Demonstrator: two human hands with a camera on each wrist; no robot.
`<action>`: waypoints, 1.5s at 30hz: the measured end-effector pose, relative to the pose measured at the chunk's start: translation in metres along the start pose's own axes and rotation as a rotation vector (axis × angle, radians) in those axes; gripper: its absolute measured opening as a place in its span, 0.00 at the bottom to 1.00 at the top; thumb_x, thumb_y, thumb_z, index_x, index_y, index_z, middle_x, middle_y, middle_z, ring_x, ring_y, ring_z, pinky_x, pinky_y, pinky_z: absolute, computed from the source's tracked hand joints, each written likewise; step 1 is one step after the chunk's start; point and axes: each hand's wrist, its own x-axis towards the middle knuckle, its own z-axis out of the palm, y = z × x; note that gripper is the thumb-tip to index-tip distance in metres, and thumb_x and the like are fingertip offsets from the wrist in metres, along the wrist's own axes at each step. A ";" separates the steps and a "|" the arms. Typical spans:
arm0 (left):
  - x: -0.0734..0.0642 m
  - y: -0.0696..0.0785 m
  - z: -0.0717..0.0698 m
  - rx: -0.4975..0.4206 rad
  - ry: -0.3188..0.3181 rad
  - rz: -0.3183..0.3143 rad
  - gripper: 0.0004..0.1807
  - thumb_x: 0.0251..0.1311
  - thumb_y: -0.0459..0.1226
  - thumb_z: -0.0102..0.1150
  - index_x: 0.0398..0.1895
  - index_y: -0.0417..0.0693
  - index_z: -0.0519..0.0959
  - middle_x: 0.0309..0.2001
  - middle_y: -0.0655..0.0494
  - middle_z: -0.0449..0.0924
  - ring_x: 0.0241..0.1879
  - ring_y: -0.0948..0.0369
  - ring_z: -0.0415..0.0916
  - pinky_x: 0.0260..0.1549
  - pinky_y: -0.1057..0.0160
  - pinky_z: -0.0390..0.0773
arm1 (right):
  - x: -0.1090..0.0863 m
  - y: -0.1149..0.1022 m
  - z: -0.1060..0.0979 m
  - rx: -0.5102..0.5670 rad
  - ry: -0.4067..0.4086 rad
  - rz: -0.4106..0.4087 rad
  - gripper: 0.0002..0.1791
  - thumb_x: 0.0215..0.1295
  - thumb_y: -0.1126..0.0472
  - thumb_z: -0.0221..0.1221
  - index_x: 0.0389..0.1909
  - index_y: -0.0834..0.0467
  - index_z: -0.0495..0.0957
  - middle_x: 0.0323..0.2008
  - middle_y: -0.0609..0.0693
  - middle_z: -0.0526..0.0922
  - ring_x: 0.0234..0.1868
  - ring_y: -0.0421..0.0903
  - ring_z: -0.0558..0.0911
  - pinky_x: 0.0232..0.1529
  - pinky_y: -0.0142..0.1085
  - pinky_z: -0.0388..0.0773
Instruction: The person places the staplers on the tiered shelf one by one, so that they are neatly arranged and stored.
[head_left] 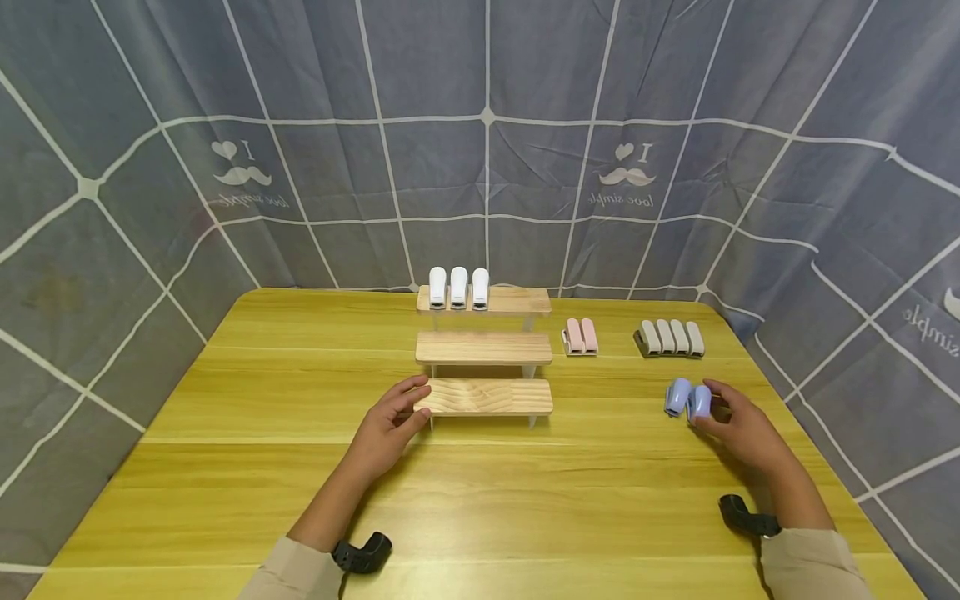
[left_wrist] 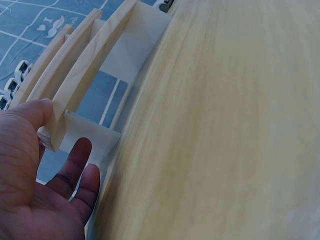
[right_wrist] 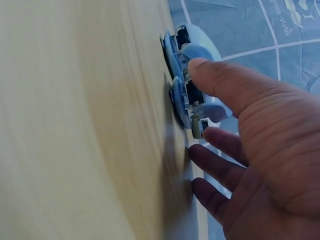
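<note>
A three-tier wooden display rack (head_left: 483,397) with pale end supports stands on the table. My left hand (head_left: 386,429) holds the left end of its lowest board, thumb at the front edge and a finger at the back. The other fingers extend below the board in the left wrist view. At the right, my right hand (head_left: 742,425) holds the right one of two small blue staplers (head_left: 699,403) between thumb and fingers. The other blue stapler (head_left: 678,397) sits close on its left. In the right wrist view, the thumb lies against the blue stapler (right_wrist: 192,95).
Three white staplers (head_left: 459,288) stand on the rack's top board, toward its left. Two pink staplers (head_left: 581,337) lie right of the rack. Farther right is a row of several grey-white staplers (head_left: 672,338). A grey curtain (head_left: 487,167) surrounds the wooden table (head_left: 247,467).
</note>
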 end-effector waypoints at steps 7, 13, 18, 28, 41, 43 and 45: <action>0.000 -0.001 0.001 0.000 0.002 -0.001 0.25 0.70 0.42 0.59 0.66 0.40 0.74 0.70 0.57 0.66 0.56 0.56 0.74 0.50 0.62 0.77 | -0.003 0.002 0.002 -0.009 0.037 -0.015 0.40 0.68 0.61 0.64 0.70 0.77 0.54 0.58 0.78 0.70 0.57 0.74 0.72 0.55 0.63 0.69; 0.001 -0.003 0.002 0.008 0.002 0.009 0.26 0.69 0.43 0.59 0.66 0.40 0.74 0.71 0.56 0.66 0.55 0.56 0.75 0.49 0.63 0.77 | -0.004 0.003 0.004 -0.009 0.047 -0.005 0.41 0.69 0.59 0.63 0.70 0.77 0.53 0.61 0.79 0.66 0.62 0.75 0.67 0.57 0.66 0.64; 0.001 -0.003 0.000 0.010 0.008 0.001 0.26 0.69 0.42 0.60 0.66 0.41 0.74 0.71 0.57 0.66 0.55 0.56 0.74 0.49 0.62 0.77 | -0.005 0.002 0.006 -0.003 0.064 -0.015 0.40 0.69 0.60 0.63 0.71 0.76 0.54 0.61 0.79 0.66 0.61 0.75 0.67 0.57 0.66 0.64; 0.001 -0.003 -0.001 0.004 0.006 -0.004 0.25 0.70 0.41 0.59 0.66 0.41 0.74 0.71 0.57 0.65 0.56 0.55 0.74 0.49 0.63 0.77 | -0.007 -0.004 0.008 0.023 0.096 0.015 0.41 0.70 0.58 0.62 0.72 0.75 0.54 0.60 0.79 0.68 0.59 0.76 0.69 0.57 0.65 0.66; 0.001 -0.003 0.000 0.011 0.005 0.007 0.26 0.69 0.42 0.60 0.66 0.40 0.74 0.71 0.56 0.66 0.57 0.54 0.73 0.50 0.62 0.76 | -0.009 -0.008 0.006 0.065 0.210 0.036 0.40 0.69 0.55 0.63 0.71 0.72 0.55 0.60 0.74 0.70 0.60 0.68 0.70 0.54 0.54 0.72; 0.001 -0.003 0.000 0.014 0.007 0.007 0.26 0.69 0.42 0.60 0.66 0.40 0.74 0.71 0.56 0.66 0.57 0.55 0.74 0.49 0.62 0.76 | -0.010 -0.009 0.006 0.069 0.217 0.040 0.40 0.69 0.56 0.63 0.71 0.71 0.55 0.60 0.73 0.69 0.61 0.67 0.70 0.54 0.55 0.71; 0.001 -0.003 0.000 0.013 0.007 0.005 0.25 0.69 0.42 0.60 0.66 0.40 0.74 0.70 0.56 0.66 0.56 0.55 0.74 0.49 0.62 0.77 | -0.009 -0.010 0.005 0.075 0.218 0.045 0.40 0.69 0.56 0.63 0.71 0.71 0.55 0.61 0.73 0.69 0.61 0.67 0.69 0.55 0.57 0.71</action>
